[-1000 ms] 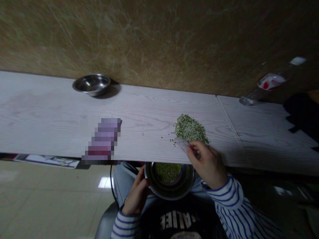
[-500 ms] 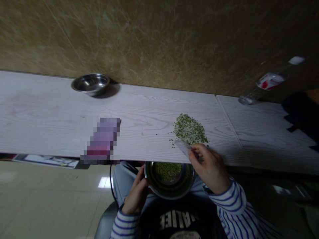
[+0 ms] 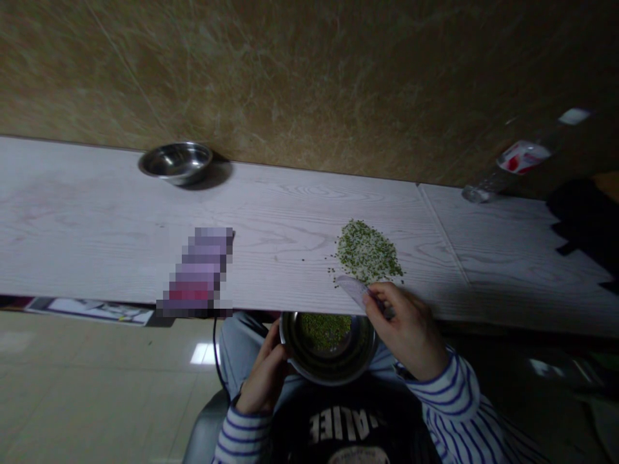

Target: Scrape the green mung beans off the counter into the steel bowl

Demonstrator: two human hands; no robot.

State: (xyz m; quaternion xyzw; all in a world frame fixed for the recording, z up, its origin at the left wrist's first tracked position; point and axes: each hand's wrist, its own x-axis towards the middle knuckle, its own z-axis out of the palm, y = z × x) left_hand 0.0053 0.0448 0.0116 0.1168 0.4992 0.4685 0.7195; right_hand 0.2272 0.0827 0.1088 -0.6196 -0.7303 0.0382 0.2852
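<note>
A pile of small green beans (image 3: 368, 251) lies on the pale wooden table (image 3: 97, 232), near its front edge. My right hand (image 3: 409, 328) pinches a thin flat card (image 3: 353, 287) whose edge rests on the table just in front of the pile. My left hand (image 3: 264, 377) grips the rim of a steel bowl (image 3: 329, 351) held below the table edge, over my lap. Green beans cover part of the bowl's bottom.
A second, empty steel bowl (image 3: 175, 161) stands at the back left by the wall. A blurred purple object (image 3: 199, 274) lies at the front edge. A plastic bottle (image 3: 520, 161) lies at the far right, with a dark object (image 3: 583, 219) beside it.
My right hand and the card have drawn slightly back toward the table edge. The bowl and my left hand have barely shifted.
</note>
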